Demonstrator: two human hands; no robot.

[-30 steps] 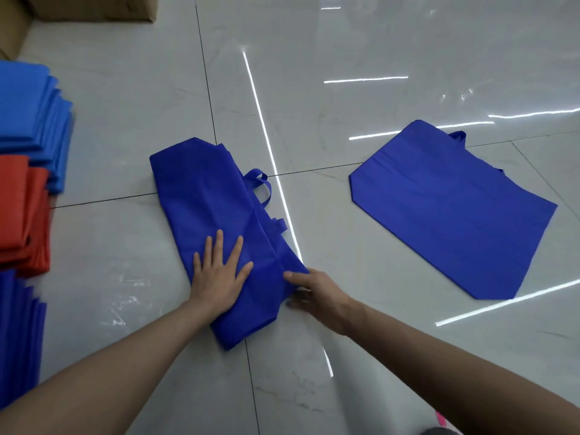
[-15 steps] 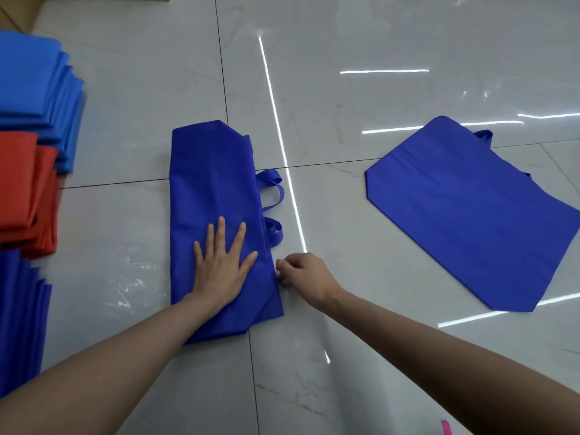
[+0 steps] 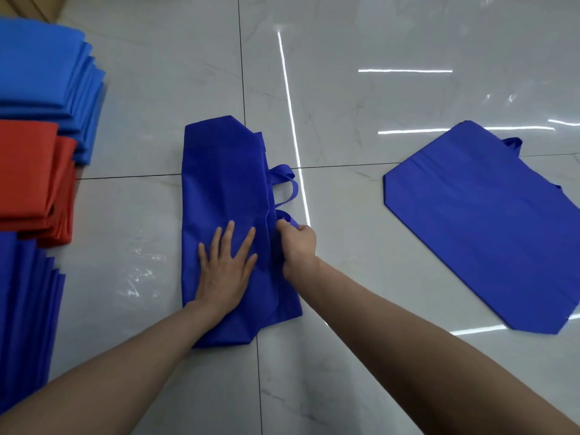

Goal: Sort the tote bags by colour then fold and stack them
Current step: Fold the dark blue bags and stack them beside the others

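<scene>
on floor, l fingers flat on blue tote, r fingers grip its handle, tips hidden

Dark blue tote bag folded lengthwise, mid-floor, handles protruding right, second dark blue bag flat, unfolded, floor right, light blue stack, red stack, dark blue stack floor left.

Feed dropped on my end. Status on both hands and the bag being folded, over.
Left hand flat, pressing the half-folded dark blue bag. Right hand pinching its lower handle. Nothing in the way.
</scene>
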